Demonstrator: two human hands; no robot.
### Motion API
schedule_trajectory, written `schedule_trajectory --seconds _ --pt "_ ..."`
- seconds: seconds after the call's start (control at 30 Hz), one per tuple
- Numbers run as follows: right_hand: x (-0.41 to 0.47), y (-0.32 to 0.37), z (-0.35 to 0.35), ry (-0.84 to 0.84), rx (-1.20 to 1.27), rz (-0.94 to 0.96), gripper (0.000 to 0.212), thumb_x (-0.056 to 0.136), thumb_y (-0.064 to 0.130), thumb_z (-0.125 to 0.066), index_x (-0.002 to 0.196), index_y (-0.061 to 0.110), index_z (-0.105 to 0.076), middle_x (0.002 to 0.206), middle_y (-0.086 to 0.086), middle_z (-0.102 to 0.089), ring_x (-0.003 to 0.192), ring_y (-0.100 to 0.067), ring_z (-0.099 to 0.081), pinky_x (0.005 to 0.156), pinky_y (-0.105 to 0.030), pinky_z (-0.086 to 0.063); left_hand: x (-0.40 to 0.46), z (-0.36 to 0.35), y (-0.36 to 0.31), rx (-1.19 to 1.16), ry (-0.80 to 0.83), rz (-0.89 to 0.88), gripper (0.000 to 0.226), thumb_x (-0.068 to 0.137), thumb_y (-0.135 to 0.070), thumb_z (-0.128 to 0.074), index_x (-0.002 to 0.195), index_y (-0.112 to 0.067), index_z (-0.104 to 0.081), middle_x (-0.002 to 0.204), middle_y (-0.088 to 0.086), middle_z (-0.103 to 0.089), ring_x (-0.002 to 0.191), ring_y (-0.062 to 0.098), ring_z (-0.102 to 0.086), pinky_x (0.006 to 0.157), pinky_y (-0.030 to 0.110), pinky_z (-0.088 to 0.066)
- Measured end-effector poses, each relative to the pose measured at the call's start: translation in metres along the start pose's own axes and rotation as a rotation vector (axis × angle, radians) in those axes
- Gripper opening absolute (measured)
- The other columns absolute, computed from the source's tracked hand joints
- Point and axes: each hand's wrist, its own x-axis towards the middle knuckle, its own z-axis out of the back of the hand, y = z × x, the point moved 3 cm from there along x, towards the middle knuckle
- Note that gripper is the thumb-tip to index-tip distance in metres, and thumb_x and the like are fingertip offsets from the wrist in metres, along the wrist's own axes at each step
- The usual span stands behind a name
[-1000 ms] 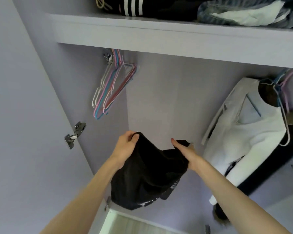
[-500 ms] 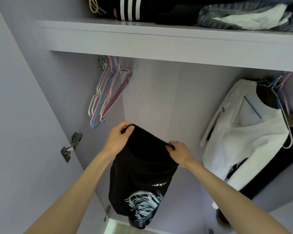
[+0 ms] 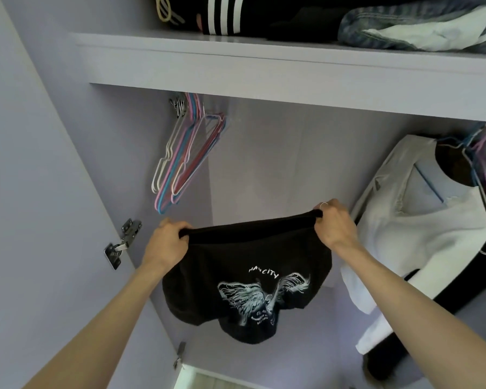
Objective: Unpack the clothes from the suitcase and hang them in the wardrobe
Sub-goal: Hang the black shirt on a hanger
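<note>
Now both hands clench the top edge of the black T-shirt (image 3: 244, 279), left hand (image 3: 167, 242) and right hand (image 3: 334, 226) stretching it wide inside the wardrobe (image 3: 264, 164), below the empty hangers (image 3: 183, 155) and beside a hung white garment (image 3: 421, 237).

Two hands (image 3: 166, 242) (image 3: 334, 226), one black shirt (image 3: 244, 276), one white garment (image 3: 421, 234).
</note>
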Motion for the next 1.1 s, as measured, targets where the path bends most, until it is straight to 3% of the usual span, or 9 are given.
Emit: schedule_trajectory --seconds 0.13,0.27,0.33,0.5,0.63,0.73,0.83,1.0,1.1 --pt "0.003 0.001 0.007 -0.009 -0.046 0.007 0.034 0.088 0.004 -0.046 0.116 0.011 -0.063 0.122 -0.013 -0.051 0.117 -0.031 -0.044 0.088 -0.037 -0.043 -0.001 0.004 -0.004 -0.035 -0.131 0.062 0.024 0.087 -0.003 -0.051 0.101 -0.013 -0.066 0.105 0.006 -0.057 0.101 0.022 -0.054 0.085 0.037 -0.047" --pt "0.009 0.006 0.001 0.087 0.387 -0.190 0.034 0.083 0.000 -0.045 0.103 0.013 -0.070 0.112 -0.008 -0.065 0.111 -0.027 -0.057 0.091 -0.027 -0.044 -0.002 -0.005 0.005 -0.731 -0.113 0.482 0.027 0.088 0.005 -0.043 0.098 -0.009 -0.064 0.092 0.010 -0.063 0.081 0.022 -0.055 0.078 0.033 -0.049" --pt "0.008 0.012 -0.010 0.202 0.675 -0.309 0.031 0.083 -0.001 -0.046 0.089 0.018 -0.070 0.105 -0.007 -0.067 0.107 -0.025 -0.060 0.092 -0.029 -0.047 -0.002 -0.007 0.007 -0.903 -0.103 0.551 0.028 0.089 0.007 -0.043 0.103 -0.005 -0.064 0.082 0.007 -0.061 0.076 0.023 -0.056 0.069 0.029 -0.048" --pt "-0.003 0.026 -0.028 0.652 0.528 -0.181 0.027 0.088 0.001 -0.046 0.105 0.011 -0.064 0.094 -0.009 -0.063 0.077 -0.019 -0.061 0.074 -0.027 -0.052 -0.001 0.013 0.004 -0.575 -0.252 0.317 0.031 0.086 0.008 -0.048 0.093 -0.015 -0.068 0.103 0.008 -0.067 0.104 0.028 -0.060 0.095 0.036 -0.046" --pt "-0.018 0.042 -0.032 1.028 0.383 -0.055 0.042 0.089 0.016 -0.060 0.130 0.016 -0.051 0.117 0.000 -0.058 0.108 -0.016 -0.057 0.094 -0.032 -0.049 -0.001 0.025 -0.022 -0.587 -0.152 0.072 0.044 0.082 0.020 -0.041 0.098 -0.011 -0.069 0.102 0.005 -0.065 0.100 0.023 -0.062 0.079 0.020 -0.054" --pt "-0.019 0.073 -0.035 0.949 0.484 0.069 0.067 0.088 0.020 -0.063 0.145 0.025 -0.028 0.142 0.002 -0.043 0.127 -0.015 -0.043 0.104 -0.035 -0.042 -0.006 0.028 -0.052 -0.482 -0.023 -0.147 0.044 0.078 0.022 -0.048 0.091 -0.013 -0.071 0.094 -0.002 -0.068 0.093 0.011 -0.063 0.087 0.017 -0.048" --pt "-0.023 0.110 -0.034 0.881 0.556 0.299 0.081 0.085 0.023 -0.067 0.149 0.031 -0.017 0.153 0.005 -0.026 0.139 -0.016 -0.028 0.112 -0.032 -0.029 -0.009 0.034 -0.068 -0.521 0.039 -0.212 0.031 0.079 0.007 -0.064 0.076 -0.023 -0.066 0.078 -0.008 -0.068 0.073 -0.002 -0.062 0.075 0.010 -0.047" --pt "-0.032 0.147 -0.032 0.779 0.675 0.354 0.039 0.086 0.019 -0.065 0.123 0.011 -0.056 0.118 -0.004 -0.061 0.106 -0.016 -0.057 0.090 -0.024 -0.046 -0.013 0.050 -0.069 -0.539 -0.036 -0.235 0.017 0.082 0.004 -0.062 0.082 -0.013 -0.066 0.077 -0.008 -0.063 0.069 -0.009 -0.056 0.068 0.003 -0.041" --pt "-0.035 0.153 -0.029 0.711 0.787 0.323 0.007 0.088 0.018 -0.062 0.094 0.017 -0.058 0.091 0.001 -0.062 0.086 -0.012 -0.060 0.076 -0.020 -0.048 -0.015 0.048 -0.045 -0.557 -0.031 -0.098 0.013 0.087 -0.003 -0.058 0.097 -0.012 -0.062 0.093 -0.001 -0.062 0.087 0.003 -0.056 0.072 0.011 -0.043"
